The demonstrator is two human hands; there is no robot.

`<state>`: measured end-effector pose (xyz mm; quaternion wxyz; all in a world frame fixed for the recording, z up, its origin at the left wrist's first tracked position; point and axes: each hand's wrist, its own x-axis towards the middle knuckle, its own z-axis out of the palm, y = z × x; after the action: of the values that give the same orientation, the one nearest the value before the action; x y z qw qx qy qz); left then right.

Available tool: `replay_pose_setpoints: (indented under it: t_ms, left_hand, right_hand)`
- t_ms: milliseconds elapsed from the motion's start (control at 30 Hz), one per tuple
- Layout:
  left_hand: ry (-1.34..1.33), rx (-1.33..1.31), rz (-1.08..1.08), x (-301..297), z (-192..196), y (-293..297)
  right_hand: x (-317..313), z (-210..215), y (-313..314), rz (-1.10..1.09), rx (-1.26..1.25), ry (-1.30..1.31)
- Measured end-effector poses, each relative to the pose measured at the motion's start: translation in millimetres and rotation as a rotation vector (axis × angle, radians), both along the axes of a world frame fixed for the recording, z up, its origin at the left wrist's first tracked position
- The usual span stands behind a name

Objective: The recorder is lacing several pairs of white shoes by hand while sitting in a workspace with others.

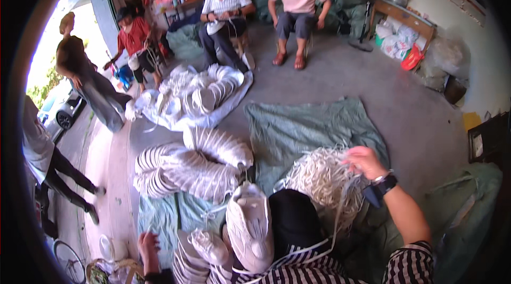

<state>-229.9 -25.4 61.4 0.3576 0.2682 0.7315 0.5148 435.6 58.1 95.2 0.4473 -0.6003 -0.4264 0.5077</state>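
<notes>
Hands at work, indoors: we see a white shoe [250, 228] propped at the wearer's lap, toe toward the body, w/ a long white lace [335, 225] trailing beside it. The R hand [367, 162] is raised over the heap of laces [319, 180], its grip apparently pinching that lace. The L hand [149, 249] is low at L, apart from the shoe, fingers loosely bent; we can't tell if its grip has anything.

Progress, approx.: we judge this shoe unfinished, given the loose lace; the threading on its upper is too blurred to read. Stacked shoes [186, 169] lie in curved rows ahead, more nr the L forearm, but whether they're done we can't say. The lace heap is big, so we'd guess plenty is left.

Edges & room: the heap sits on a green cloth [311, 119], whose far edge meets grey floor [319, 84]; that floor runs on to two seated co-workers in the bkgd. The R arm has the widest swing, fwd & outward, w/ green sacking [460, 215] bordering it at lower R. The L side is tighter: shoe rows ahead, a second green cloth [165, 212] just beyond the hand.
</notes>
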Motion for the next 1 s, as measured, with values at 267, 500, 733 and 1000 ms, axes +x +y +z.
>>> replay_pose_setpoints:
  t_ms: [267, 500, 733, 1000]
  left_hand:
    - [0.027, 0.081, -0.773, 196, 17, 4]
    - [0.159, 0.038, -1.09, 213, 5, -29]
    - [0.124, -0.067, -1.042, 214, 5, -36]
    - [-0.07, -0.063, -0.863, 208, -12, -34]
  right_hand:
    - [-196, -29, -41, 0.616, -0.028, -0.007]
    - [-206, -42, -70, 0.695, 0.159, -0.282]
    - [-218, -50, -72, 0.655, 0.363, -0.568]
    - [-224, -50, -82, 0.689, 0.523, -0.658]
